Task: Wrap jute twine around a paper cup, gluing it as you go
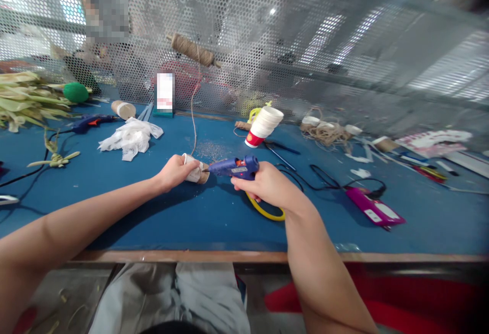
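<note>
My left hand (176, 172) is closed around a white paper cup (196, 173), which lies on its side with brown twine around its right end. My right hand (266, 184) grips a blue hot glue gun (235, 167), its nozzle pointing left and meeting the twine-covered end of the cup. From the cup a strand of twine (193, 115) runs up to a twine spool (193, 50) mounted at the perforated screen. Below my right hand shows the yellow handle (272, 216) of a tool, partly hidden by the hand.
A leaning stack of paper cups (267, 122) stands behind the glue gun. A purple power strip (374, 207) with a black cord lies to the right. White crumpled cloth (132, 137), another glue gun (91, 123) and pale husks (26, 100) occupy the left. The perforated screen (237, 28) borders the back.
</note>
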Tool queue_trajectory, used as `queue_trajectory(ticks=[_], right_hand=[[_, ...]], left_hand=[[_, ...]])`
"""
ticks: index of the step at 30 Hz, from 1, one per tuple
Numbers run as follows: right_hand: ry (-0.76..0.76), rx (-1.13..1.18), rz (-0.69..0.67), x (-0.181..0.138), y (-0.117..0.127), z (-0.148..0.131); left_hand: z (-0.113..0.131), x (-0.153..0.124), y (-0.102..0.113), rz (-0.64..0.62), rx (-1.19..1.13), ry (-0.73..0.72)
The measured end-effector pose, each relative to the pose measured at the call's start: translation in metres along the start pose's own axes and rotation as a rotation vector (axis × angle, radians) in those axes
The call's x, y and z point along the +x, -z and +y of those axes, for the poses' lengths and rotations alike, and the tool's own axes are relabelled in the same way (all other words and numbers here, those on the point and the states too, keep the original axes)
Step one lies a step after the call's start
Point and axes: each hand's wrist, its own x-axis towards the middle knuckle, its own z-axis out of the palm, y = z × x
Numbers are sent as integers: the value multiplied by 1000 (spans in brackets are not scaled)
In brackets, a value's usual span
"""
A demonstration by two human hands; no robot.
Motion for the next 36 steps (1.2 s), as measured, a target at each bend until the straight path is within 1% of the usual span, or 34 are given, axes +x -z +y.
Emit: queue_trajectory(ticks=[9,14,22,27,33,36], right_hand=[[25,12,59,7,-2,5],[17,11,48,9,-1,4],[16,20,43,12,-2,0],[20,33,28,15,-3,0],[16,49,21,19,-5,5],[4,108,18,24,-8,10]], left_hand=[[0,-1,0,18,102,-25],[1,-3,0,-7,89,-35],[-2,-3,0,-7,88,-54],[0,-4,-1,0,100,-52],[-1,-3,-1,1,101,-61],[-3,-3,0,3,83,-66]])
